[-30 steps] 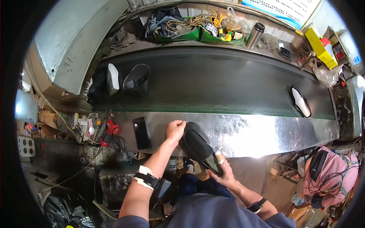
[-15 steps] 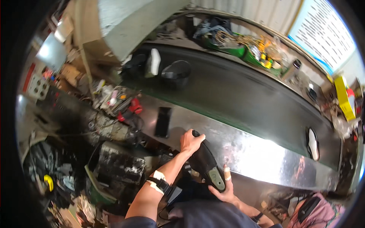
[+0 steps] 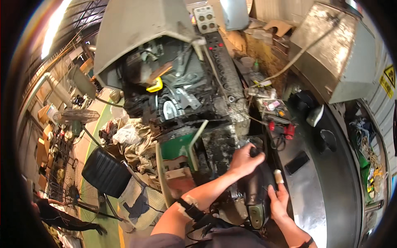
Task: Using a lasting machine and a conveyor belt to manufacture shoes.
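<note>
Black shoe [image 3: 258,186]: far end clamped in left hand [image 3: 247,161], likely for control; right hand [image 3: 280,202] sits alongside the near end, can't tell if gripping. Shoe's just left of the metal bench [image 3: 308,196]; phone [image 3: 297,163] lies there, probably parked clear of the grimy machine [image 3: 219,140].

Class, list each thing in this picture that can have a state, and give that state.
Black shoe, held by one end.
Left hand, closed on the shoe.
Right hand, beside the shoe; contact unclear.
Phone, lying flat, screen dark.
Ceiling light, lit.
Grey hood, open at the front.
Chair, unoccupied, grey cloth on its seat.
</note>
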The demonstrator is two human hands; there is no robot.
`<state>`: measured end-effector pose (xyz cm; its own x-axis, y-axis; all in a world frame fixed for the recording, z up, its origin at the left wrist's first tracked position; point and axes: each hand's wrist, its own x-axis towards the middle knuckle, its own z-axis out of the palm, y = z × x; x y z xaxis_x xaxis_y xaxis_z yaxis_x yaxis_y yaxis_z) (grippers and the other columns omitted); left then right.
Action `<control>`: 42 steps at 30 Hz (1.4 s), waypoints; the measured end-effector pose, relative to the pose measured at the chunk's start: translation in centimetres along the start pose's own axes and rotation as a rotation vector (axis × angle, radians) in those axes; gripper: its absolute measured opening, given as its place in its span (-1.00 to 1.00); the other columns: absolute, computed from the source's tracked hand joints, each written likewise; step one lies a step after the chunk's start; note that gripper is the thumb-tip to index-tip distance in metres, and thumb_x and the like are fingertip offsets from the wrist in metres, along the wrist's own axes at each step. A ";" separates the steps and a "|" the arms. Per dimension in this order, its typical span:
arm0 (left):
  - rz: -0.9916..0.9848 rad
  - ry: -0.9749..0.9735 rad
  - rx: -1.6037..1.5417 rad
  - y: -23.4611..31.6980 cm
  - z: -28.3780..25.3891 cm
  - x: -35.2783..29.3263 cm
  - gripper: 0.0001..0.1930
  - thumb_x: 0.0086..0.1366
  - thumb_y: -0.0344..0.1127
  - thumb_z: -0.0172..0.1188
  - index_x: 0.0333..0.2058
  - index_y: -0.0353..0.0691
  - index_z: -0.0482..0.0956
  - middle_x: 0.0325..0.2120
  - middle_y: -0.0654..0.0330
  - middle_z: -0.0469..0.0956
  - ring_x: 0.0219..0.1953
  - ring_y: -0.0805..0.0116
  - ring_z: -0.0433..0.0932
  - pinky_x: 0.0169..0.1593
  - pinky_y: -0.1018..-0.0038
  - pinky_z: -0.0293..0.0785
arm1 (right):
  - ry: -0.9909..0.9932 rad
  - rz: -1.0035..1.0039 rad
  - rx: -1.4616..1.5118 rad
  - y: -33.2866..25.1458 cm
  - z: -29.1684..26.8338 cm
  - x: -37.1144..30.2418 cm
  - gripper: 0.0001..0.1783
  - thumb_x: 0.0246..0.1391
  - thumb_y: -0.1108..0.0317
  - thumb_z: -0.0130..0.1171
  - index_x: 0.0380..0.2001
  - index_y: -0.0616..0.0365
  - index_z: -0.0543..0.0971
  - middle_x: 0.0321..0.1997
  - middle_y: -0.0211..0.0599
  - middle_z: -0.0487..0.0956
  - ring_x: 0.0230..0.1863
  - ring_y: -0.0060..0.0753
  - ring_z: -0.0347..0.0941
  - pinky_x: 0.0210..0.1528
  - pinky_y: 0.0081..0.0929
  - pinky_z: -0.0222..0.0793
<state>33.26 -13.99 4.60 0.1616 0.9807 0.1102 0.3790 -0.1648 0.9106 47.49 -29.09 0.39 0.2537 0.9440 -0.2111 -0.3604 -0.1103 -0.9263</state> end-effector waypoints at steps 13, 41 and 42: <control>-0.151 0.528 -0.557 -10.6 -31.0 -0.5 -0.60 0.44 -0.06 0.09 -0.13 -0.35 0.59 -0.25 0.22 0.62 -0.22 0.48 0.55 -0.08 0.51 0.45 | -0.236 0.222 0.195 5.4 30.2 9.9 -0.39 0.18 0.26 0.33 0.19 0.32 0.37 -0.13 -0.24 0.61 -0.20 -0.51 0.52 -0.16 -0.53 0.47; -0.581 0.378 -1.115 -17.4 -34.6 5.7 -0.72 0.37 -0.12 0.21 -0.10 -0.19 0.59 -0.20 0.22 0.64 -0.21 0.35 0.55 -0.12 0.40 0.39 | -0.215 0.270 0.312 5.6 41.5 19.9 -0.29 0.25 0.48 0.18 0.35 0.16 0.07 -0.09 -0.12 0.60 -0.30 -0.41 0.58 -0.32 -0.39 0.57; -0.583 0.384 -1.115 -17.6 -34.5 5.8 -0.72 0.37 -0.12 0.21 -0.10 -0.19 0.59 -0.20 0.22 0.64 -0.21 0.35 0.55 -0.12 0.40 0.39 | -0.214 0.272 0.312 5.6 41.5 19.9 -0.27 0.25 0.48 0.19 0.36 0.18 0.06 -0.08 -0.12 0.59 -0.28 -0.41 0.58 -0.31 -0.38 0.57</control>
<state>-3.92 -1.77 2.99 -0.1065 0.8755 -0.4712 -0.6763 0.2836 0.6799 13.30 1.98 3.93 -0.0664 0.9403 -0.3338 -0.6495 -0.2947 -0.7009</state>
